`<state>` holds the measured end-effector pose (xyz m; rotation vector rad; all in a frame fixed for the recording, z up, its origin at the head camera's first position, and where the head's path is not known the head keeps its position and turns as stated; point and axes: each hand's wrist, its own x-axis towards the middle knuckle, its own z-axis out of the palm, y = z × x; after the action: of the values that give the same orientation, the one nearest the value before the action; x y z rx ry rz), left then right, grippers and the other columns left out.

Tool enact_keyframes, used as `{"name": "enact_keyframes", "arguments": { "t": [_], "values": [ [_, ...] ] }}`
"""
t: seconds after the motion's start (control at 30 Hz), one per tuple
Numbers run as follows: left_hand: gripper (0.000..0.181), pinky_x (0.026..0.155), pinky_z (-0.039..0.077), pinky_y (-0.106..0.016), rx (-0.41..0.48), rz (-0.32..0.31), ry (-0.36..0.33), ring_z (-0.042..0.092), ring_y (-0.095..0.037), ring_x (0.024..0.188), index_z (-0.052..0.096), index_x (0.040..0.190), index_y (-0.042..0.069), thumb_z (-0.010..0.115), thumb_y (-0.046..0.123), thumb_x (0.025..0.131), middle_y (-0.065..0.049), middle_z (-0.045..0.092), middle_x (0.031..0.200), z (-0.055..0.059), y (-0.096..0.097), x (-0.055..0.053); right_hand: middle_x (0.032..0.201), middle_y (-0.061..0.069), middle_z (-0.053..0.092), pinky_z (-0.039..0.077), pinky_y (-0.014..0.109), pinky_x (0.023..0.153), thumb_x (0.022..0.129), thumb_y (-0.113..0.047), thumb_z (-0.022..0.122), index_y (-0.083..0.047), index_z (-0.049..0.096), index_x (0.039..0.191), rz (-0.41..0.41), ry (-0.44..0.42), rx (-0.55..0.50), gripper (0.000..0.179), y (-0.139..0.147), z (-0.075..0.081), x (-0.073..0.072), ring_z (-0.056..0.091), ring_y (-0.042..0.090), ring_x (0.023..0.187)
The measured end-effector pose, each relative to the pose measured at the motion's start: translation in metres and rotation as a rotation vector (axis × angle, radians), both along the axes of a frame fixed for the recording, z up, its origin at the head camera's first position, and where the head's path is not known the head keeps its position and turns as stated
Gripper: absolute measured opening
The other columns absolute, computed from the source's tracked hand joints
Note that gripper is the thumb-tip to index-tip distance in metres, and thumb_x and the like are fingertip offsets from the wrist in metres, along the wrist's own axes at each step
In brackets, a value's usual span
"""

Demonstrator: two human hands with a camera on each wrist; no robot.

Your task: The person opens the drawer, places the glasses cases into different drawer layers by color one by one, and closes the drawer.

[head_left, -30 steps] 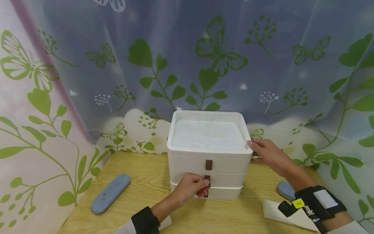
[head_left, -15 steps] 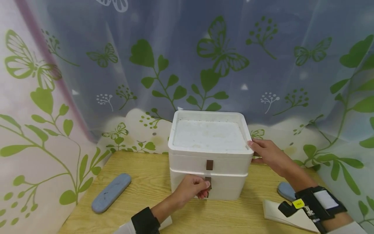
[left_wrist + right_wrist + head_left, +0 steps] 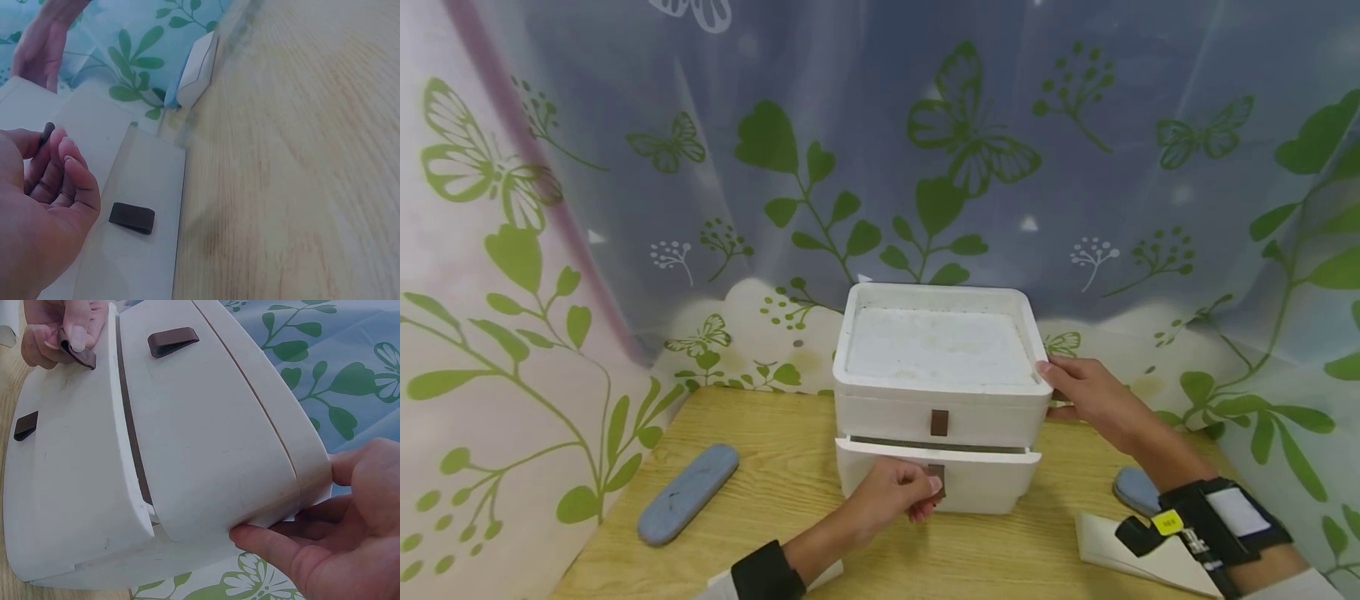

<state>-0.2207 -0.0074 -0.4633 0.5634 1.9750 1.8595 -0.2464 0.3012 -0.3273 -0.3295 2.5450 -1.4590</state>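
Observation:
A white three-drawer storage box point(image 3: 977, 421) with a shallow tray-like top stands at the table's back. My left hand point(image 3: 887, 492) pinches the brown pull tab point(image 3: 78, 353) of the middle drawer point(image 3: 988, 483) between thumb and curled fingers. That drawer sticks out a little, with a dark gap along its upper edge; its inside is hidden. My right hand point(image 3: 1093, 400) holds the box's right side, thumb at the top rim and fingers against the side wall. The upper drawer's tab point(image 3: 939, 422) hangs free, as does the lowest drawer's tab point(image 3: 132, 217) in the left wrist view.
On the wooden table point(image 3: 775, 433), a blue-grey oblong case point(image 3: 688, 493) lies at the left. Another blue-grey object point(image 3: 1135, 490) and a cream paper-like item point(image 3: 1138, 554) lie near my right forearm. A printed curtain point(image 3: 820, 208) hangs behind the box.
The seam above the lowest drawer has closed. The middle drawer has come forward, pulled by my left hand towards me. My right hand has stayed at the box's side.

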Motion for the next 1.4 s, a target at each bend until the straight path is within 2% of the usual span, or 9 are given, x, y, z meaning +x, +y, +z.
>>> {"name": "enact_keyframes", "arguments": {
  "t": [0.3, 0.5, 0.7, 0.93, 1.13, 1.3, 1.4],
  "values": [
    [0.038, 0.061, 0.052, -0.019, 0.015, -0.03, 0.016, 0.06, -0.006, 0.064, 0.07, 0.09, -0.018, 0.067, 0.019, 0.1, 0.001, 0.067, 0.071, 0.003, -0.003, 0.013, 0.161, 0.034, 0.035, 0.054, 0.05, 0.107, 0.114, -0.041, 0.037, 0.004, 0.022, 0.163, -0.008, 0.001, -0.002, 0.068, -0.002, 0.002, 0.0, 0.048, 0.048, 0.142],
    [0.039, 0.061, 0.052, -0.018, 0.02, -0.058, 0.021, 0.06, -0.006, 0.064, 0.068, 0.091, -0.02, 0.067, 0.017, 0.1, -0.004, 0.067, 0.074, 0.004, -0.004, 0.023, 0.161, 0.034, 0.035, 0.055, 0.048, 0.106, 0.114, -0.042, 0.036, 0.005, 0.021, 0.163, -0.015, 0.001, 0.008, 0.069, -0.002, 0.003, 0.0, 0.047, 0.049, 0.143],
    [0.043, 0.062, 0.052, -0.016, 0.008, -0.08, 0.007, 0.059, -0.004, 0.064, 0.066, 0.092, -0.021, 0.067, 0.021, 0.101, 0.0, 0.067, 0.074, 0.003, -0.006, 0.032, 0.16, 0.033, 0.037, 0.054, 0.048, 0.108, 0.114, -0.041, 0.037, 0.006, 0.024, 0.162, -0.013, -0.004, -0.007, 0.068, -0.001, 0.002, 0.001, 0.049, 0.047, 0.142],
    [0.044, 0.062, 0.051, -0.015, -0.003, -0.096, -0.002, 0.06, -0.004, 0.066, 0.066, 0.088, -0.018, 0.068, 0.025, 0.101, 0.004, 0.069, 0.075, 0.001, -0.009, 0.043, 0.16, 0.033, 0.036, 0.051, 0.053, 0.11, 0.114, -0.04, 0.037, 0.005, 0.023, 0.162, -0.005, -0.003, -0.012, 0.068, -0.001, 0.001, 0.001, 0.048, 0.048, 0.142],
    [0.041, 0.061, 0.051, -0.014, -0.013, -0.125, -0.004, 0.06, -0.001, 0.066, 0.068, 0.089, -0.014, 0.067, 0.026, 0.101, 0.005, 0.068, 0.076, -0.001, -0.012, 0.05, 0.16, 0.034, 0.036, 0.052, 0.052, 0.11, 0.114, -0.04, 0.036, 0.007, 0.023, 0.162, -0.009, -0.006, -0.012, 0.068, -0.002, 0.001, 0.001, 0.047, 0.048, 0.142],
    [0.042, 0.061, 0.05, -0.013, -0.034, -0.155, 0.041, 0.059, 0.001, 0.066, 0.067, 0.089, -0.015, 0.066, 0.024, 0.102, -0.008, 0.07, 0.079, 0.001, -0.014, 0.054, 0.16, 0.035, 0.037, 0.052, 0.052, 0.109, 0.114, -0.04, 0.036, 0.007, 0.022, 0.162, -0.013, 0.0, -0.001, 0.069, -0.002, 0.0, 0.001, 0.048, 0.049, 0.142],
    [0.041, 0.061, 0.05, -0.013, -0.048, -0.164, 0.055, 0.059, 0.002, 0.065, 0.067, 0.089, -0.015, 0.065, 0.023, 0.103, -0.024, 0.069, 0.081, 0.002, -0.015, 0.057, 0.159, 0.034, 0.038, 0.052, 0.053, 0.109, 0.114, -0.04, 0.037, 0.007, 0.022, 0.162, -0.011, 0.002, 0.002, 0.069, -0.003, 0.0, 0.001, 0.049, 0.048, 0.142]
  ]
}}
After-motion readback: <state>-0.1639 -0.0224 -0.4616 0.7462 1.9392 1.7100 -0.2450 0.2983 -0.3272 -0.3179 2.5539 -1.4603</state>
